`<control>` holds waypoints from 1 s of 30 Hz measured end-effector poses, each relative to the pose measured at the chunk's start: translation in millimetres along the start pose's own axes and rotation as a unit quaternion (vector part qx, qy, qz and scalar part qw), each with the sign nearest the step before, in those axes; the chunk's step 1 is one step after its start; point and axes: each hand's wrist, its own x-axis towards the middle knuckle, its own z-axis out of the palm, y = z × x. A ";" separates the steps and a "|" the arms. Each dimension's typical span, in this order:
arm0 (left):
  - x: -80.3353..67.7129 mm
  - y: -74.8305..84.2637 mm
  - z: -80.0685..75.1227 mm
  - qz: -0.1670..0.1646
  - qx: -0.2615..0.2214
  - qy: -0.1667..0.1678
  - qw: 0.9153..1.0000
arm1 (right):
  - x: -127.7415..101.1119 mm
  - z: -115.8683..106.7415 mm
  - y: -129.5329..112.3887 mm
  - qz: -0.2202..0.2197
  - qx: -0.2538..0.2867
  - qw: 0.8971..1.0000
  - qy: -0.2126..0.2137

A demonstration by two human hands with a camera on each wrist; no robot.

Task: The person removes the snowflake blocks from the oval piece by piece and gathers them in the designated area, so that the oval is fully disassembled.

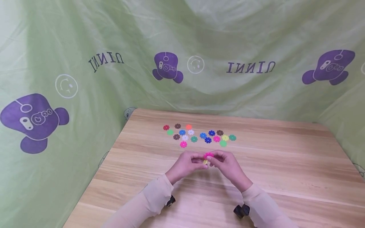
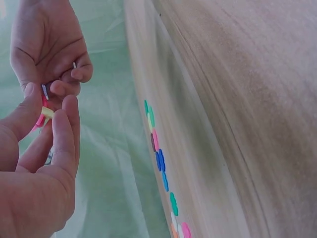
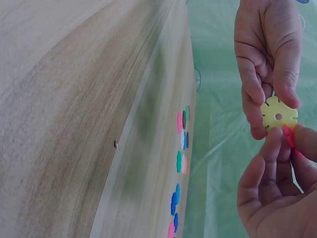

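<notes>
Both hands meet just above the wooden table (image 1: 256, 177), on the near side of the scatter of loose discs (image 1: 199, 135), and we take that scatter as our landmark. Our left hand (image 1: 185, 164) has its thumb and forefinger pinched on a yellow disc (image 3: 279, 117), a small notched wheel with a hole in its centre. Our right hand (image 1: 228, 164) has its fingertips curled round a pink disc (image 1: 208, 155), holding it edge-on against the yellow one. The two pieces touch, and they seem to be held at an angle to each other so that a notch of one can meet a notch of the other (whether they are already slotted together we cannot tell). From the left wrist camera the pink disc (image 2: 40, 116) shows as a thin sliver beside the yellow edge, with fingers closed tightly on both.

The loose discs lie flat in a rough band beyond the hands, toward the far edge of the table: red, brown, green, blue, white, pink and yellow among them. They sit close together, some touching. Behind the scatter, a green cloth (image 1: 85, 47) printed with purple figures hangs as a backdrop and wraps round both sides of the table.
</notes>
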 end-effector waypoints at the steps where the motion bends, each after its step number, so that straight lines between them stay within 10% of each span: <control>1: -0.3 0.2 0.3 -0.003 0.005 0.000 1.000 | 0.1 0.5 -0.3 0.002 -0.008 1.000 0.003; 14: 0.3 3.8 6.3 0.005 0.066 -0.018 0.998 | 0.7 6.4 -4.6 0.038 -0.139 0.988 0.050; 22: 4.6 -7.9 -3.6 -0.074 0.078 0.042 0.993 | 5.9 -25.1 -6.6 0.061 -0.081 0.989 0.106; 30: 7.8 -16.0 -10.8 -0.083 0.037 0.057 0.994 | 8.0 -28.9 0.1 0.074 -0.050 0.992 0.083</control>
